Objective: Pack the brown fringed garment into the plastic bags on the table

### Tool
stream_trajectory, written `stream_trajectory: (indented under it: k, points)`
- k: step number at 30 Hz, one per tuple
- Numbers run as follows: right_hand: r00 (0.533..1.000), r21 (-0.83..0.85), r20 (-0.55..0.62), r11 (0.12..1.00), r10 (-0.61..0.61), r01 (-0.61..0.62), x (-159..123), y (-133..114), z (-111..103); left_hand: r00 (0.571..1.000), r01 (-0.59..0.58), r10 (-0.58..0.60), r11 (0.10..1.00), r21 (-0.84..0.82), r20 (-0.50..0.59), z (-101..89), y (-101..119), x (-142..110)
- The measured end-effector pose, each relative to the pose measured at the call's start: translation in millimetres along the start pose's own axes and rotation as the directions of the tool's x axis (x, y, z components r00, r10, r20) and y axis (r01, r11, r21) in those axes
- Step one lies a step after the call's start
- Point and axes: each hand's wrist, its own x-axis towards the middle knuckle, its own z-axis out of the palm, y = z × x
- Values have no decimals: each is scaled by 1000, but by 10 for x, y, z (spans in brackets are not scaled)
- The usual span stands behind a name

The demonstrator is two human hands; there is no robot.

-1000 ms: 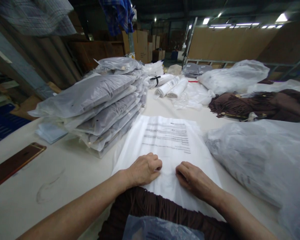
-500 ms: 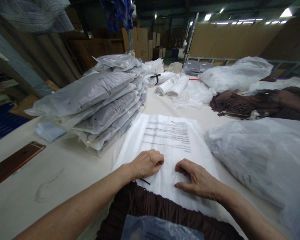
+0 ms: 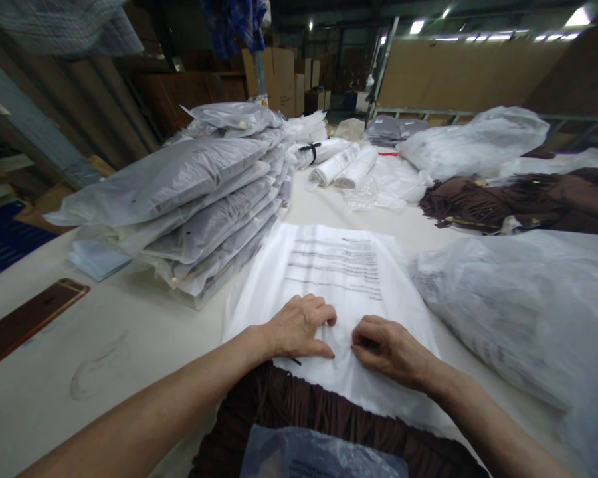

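Note:
A white plastic bag (image 3: 336, 265) with black printed lines lies flat on the table in front of me. My left hand (image 3: 299, 326) rests on its near part, fingers curled and thumb stretched along the plastic. My right hand (image 3: 386, 348) sits beside it, fingers curled and pinching the bag's plastic. A brown fringed garment (image 3: 299, 415) lies under the bag's near edge, just below both hands. A clear plastic bag (image 3: 313, 458) covers the garment at the bottom of the view.
A stack of bagged grey garments (image 3: 204, 199) stands at the left. A phone (image 3: 27, 318) lies at the table's left edge. A large crumpled plastic bag (image 3: 523, 312) is at the right, more brown garments (image 3: 518, 202) behind it, rolls of bags (image 3: 346, 166) farther back.
Both hands have slid a little farther up the white bag. The left thumb has stretched out and the right fingers have curled back into a pinch.

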Motion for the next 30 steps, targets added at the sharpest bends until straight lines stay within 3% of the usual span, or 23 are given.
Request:
stream_trajectory:
  k: [7,14,17,30]
  points:
    - [1000,6,-4,1000,9,-9,44,9,-7,1000,-18,17,999,-50,-23,16,-102,127]
    - [999,59,7,997,54,-54,62,12,-37,990,-140,140,984,-115,-8,-7,311,-42]
    - [998,89,23,994,64,-66,57,10,-52,991,-135,134,983,-123,-22,-2,454,-61]
    - [997,130,19,989,72,-74,41,-31,-65,991,-125,122,990,-59,-55,13,487,-48]
